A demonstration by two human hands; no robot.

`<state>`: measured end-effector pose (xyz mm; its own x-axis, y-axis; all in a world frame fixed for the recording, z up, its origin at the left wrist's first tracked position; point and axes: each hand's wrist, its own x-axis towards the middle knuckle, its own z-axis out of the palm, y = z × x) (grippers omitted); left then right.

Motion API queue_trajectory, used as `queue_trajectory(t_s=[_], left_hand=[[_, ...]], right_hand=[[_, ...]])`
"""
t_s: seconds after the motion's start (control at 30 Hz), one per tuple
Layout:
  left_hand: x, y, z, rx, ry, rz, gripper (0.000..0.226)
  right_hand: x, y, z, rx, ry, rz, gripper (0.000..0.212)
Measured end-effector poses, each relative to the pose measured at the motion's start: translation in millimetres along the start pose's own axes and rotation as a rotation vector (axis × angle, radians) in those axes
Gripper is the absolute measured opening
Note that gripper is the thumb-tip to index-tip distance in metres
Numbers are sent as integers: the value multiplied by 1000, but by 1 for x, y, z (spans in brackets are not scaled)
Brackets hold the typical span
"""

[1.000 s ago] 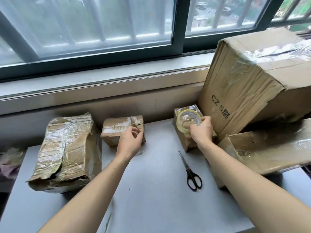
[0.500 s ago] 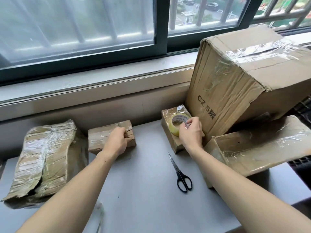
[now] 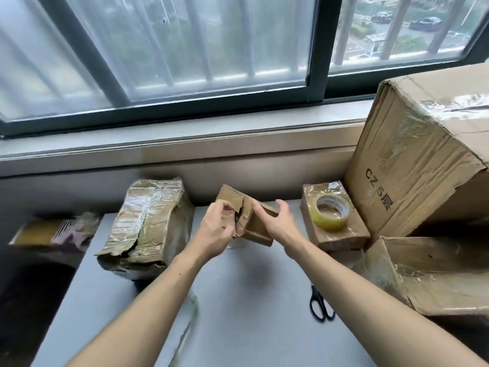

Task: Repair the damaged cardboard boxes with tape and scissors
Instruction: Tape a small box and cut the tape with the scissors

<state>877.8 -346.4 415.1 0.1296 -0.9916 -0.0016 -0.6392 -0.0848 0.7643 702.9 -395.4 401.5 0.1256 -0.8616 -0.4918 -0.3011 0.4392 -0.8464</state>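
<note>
A small torn cardboard box is held tilted above the grey table, between both hands. My left hand grips its torn left end. My right hand holds its right side with curled fingers. A roll of yellowish tape lies on another small taped box to the right, with no hand on it. Black-handled scissors lie on the table near my right forearm, partly hidden by it.
A crushed, tape-wrapped box lies at the left. A big box marked "CZ 5" leans at the right over an open torn box. A loose strip of clear tape lies on the table. The window sill runs behind.
My right hand left the tape roll on the small right box and moved to the torn box. Both hands lifted and tilted that box. The view shifted left.
</note>
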Motion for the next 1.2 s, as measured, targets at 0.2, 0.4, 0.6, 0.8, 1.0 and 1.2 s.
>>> queue_trajectory(t_s=[0.2,0.4,0.6,0.8,1.0,1.2], left_hand=[[-31,0,-15,-104,60,-76,27],[-43,-8,-22,-329,240,-249,23],[-52,-5,-38,15,140,-225,15],[-74,-12,-57,68,217,-36,8],[-100,-35,-53,24,94,125,10],[-122,-44,-40,92,-33,236,10]], right_hand=[[-3,10,16,10,-80,14,109],[-24,22,28,154,-114,-3,81],[-55,20,47,195,-122,-77,31],[-102,21,77,177,-98,-102,39],[-140,38,89,51,-3,-14,42],[-142,46,97,-190,201,-141,75]])
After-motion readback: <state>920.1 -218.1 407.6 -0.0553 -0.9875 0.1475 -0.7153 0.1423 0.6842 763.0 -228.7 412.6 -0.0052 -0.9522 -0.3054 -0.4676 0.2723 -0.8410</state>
